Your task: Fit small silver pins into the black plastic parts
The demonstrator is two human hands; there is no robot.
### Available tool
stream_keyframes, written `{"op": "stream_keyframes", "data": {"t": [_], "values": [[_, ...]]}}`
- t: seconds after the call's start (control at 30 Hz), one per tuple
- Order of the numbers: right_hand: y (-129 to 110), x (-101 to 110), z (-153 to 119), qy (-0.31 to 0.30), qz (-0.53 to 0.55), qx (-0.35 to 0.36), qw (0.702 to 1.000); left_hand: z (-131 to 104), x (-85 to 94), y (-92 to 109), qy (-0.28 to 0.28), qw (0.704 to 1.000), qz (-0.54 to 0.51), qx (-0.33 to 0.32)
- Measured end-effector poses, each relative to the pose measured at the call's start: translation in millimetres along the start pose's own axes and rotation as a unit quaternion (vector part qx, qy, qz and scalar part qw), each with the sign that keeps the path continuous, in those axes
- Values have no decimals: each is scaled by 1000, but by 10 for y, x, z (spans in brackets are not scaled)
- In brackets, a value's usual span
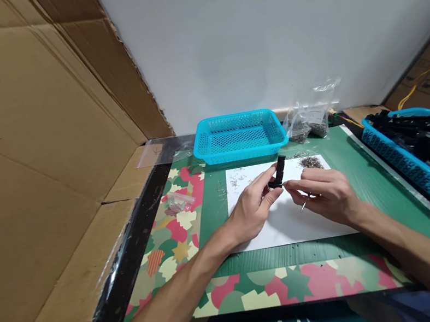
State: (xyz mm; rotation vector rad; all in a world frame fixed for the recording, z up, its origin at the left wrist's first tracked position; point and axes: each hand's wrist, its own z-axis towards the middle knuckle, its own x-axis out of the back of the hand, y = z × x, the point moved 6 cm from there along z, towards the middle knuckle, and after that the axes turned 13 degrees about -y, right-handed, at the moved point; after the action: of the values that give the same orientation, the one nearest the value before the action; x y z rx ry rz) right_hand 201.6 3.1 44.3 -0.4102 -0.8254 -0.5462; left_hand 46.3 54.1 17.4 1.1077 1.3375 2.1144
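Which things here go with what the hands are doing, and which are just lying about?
Seem part of the job:
black piece in the left hand
thin metal object in the right hand
pile of tiny metal bits
white sheet

Probably just lying about:
yellow cord
crumpled clear bag

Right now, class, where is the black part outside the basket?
In the head view, the black part is near the middle, held in the left hand above the white sheet, close beside the right hand.
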Motion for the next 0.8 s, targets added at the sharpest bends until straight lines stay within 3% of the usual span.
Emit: {"op": "stream_keyframes", "data": {"t": [0.47, 0.8], "values": [[24, -15, -9, 7, 8, 0, 1000, 7, -9, 2, -29, 998, 56, -14], [11, -22, -3, 12, 10, 7, 1000, 9, -23, 6, -35, 999, 34, -12]]}}
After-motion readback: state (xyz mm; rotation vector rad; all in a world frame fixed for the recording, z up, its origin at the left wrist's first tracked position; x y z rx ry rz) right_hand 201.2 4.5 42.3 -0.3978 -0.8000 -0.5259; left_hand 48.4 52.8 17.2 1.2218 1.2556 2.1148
